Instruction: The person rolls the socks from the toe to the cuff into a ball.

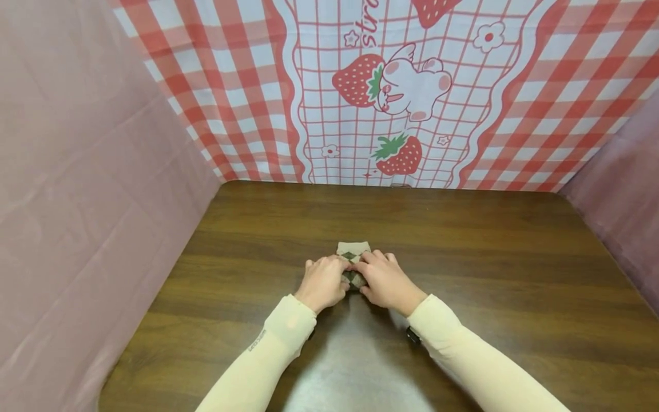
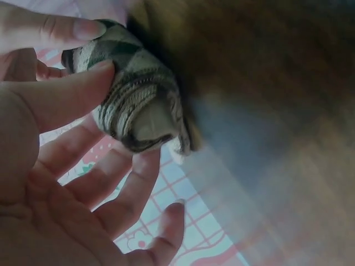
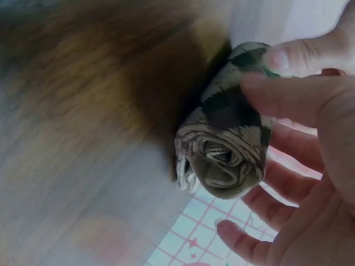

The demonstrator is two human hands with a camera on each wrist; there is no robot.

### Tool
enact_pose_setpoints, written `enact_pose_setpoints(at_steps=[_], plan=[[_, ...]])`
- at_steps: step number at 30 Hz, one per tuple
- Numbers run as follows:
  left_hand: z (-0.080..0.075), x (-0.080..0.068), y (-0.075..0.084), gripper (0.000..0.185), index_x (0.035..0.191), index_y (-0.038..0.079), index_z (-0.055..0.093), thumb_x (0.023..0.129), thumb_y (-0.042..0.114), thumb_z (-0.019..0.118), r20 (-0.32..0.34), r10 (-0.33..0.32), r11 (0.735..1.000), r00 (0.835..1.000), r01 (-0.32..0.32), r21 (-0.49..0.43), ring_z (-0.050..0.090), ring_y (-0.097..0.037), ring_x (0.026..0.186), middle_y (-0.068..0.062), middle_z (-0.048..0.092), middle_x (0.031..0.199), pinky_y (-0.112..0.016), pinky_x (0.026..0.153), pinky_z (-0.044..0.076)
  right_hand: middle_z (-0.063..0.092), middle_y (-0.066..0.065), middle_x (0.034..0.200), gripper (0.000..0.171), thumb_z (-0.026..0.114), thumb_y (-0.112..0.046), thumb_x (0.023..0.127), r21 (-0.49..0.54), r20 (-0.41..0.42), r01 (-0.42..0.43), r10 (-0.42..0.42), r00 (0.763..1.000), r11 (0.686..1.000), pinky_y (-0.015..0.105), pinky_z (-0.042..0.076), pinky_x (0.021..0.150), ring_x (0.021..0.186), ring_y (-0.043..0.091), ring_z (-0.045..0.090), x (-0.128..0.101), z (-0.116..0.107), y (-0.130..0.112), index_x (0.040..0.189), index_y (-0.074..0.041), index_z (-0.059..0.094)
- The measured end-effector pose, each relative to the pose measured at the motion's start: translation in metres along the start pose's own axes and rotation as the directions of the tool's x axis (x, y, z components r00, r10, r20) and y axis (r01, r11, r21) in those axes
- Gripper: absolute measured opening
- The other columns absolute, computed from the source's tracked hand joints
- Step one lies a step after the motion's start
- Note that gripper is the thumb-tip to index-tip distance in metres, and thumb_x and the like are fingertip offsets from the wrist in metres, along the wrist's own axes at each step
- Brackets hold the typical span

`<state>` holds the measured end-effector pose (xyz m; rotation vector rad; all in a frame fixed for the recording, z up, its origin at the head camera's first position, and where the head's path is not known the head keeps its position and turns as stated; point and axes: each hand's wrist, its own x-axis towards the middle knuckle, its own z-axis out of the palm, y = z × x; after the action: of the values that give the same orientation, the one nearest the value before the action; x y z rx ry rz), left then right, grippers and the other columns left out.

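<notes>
A beige and dark green argyle sock (image 1: pixel 353 248) lies partly rolled up on the table, its pale flat end pointing away from me. My left hand (image 1: pixel 323 280) grips the roll from the left, with the thumb on the near side and the fingers curled over the far side. From the right, my right hand (image 1: pixel 387 280) holds it the same way, and the hands nearly meet over it. Spiral layers show at the end of the rolled sock (image 2: pixel 141 105) in the left wrist view. The right wrist view shows the other coiled end of the sock (image 3: pixel 227 160).
The brown wood-grain table (image 1: pixel 489 257) surrounds the hands. A red and white checked cloth with strawberries (image 1: pixel 247 103) hangs along its back edge. Pink cloth (image 1: pixel 103 171) hangs at the left side, with more pink cloth (image 1: pixel 623 189) at the right.
</notes>
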<state>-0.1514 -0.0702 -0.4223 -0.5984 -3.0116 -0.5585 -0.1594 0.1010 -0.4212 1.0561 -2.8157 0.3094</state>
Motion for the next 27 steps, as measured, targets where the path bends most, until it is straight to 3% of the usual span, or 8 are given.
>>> enact_pose_setpoints(at_steps=[8,16,25,27], plan=[[-0.006,0.004,0.004,0.029,0.115,0.021,0.075,0.086,0.016,0.075,0.068,-0.018,1.000,0.997,0.018,0.000,0.065,-0.022,0.101,-0.001,0.070,0.113,-0.049,0.077,0.041,0.063,0.006,0.098,0.041,0.087,-0.011,0.070,-0.035,-0.090,0.039,-0.042,0.995,0.999,0.052,0.046,0.080,0.089,0.027,0.059,-0.006,0.005,0.002,0.108,-0.007,0.072],[-0.006,0.004,0.004,0.033,0.119,0.019,0.074,0.086,0.019,0.076,0.083,-0.025,1.000,0.996,0.024,0.014,0.063,-0.027,0.104,-0.002,0.068,0.118,-0.053,0.081,0.040,0.063,0.005,0.096,0.039,0.084,-0.012,0.075,-0.040,-0.034,0.016,-0.017,0.999,0.999,0.047,0.044,0.072,0.086,0.026,0.060,-0.004,0.006,0.004,0.112,-0.009,0.072],[-0.006,0.000,0.007,0.047,0.123,0.020,0.068,0.080,0.028,0.081,0.001,-0.020,0.995,1.000,0.019,0.100,0.055,-0.024,0.093,-0.003,0.059,0.113,-0.046,0.074,0.039,0.062,0.003,0.096,0.029,0.079,-0.007,0.076,-0.050,0.037,-0.009,0.011,0.999,0.999,0.045,0.042,0.068,0.085,0.026,0.059,0.004,0.005,0.006,0.103,-0.012,0.070],[-0.006,0.000,0.007,0.047,0.123,0.020,0.068,0.079,0.029,0.082,-0.012,-0.020,0.993,1.000,0.021,0.114,0.056,-0.024,0.092,-0.003,0.060,0.112,-0.046,0.074,0.039,0.063,0.003,0.099,0.030,0.078,-0.008,0.078,-0.036,0.059,-0.019,0.021,0.998,0.999,0.046,0.043,0.068,0.088,0.027,0.059,0.005,0.004,0.006,0.107,-0.012,0.071]])
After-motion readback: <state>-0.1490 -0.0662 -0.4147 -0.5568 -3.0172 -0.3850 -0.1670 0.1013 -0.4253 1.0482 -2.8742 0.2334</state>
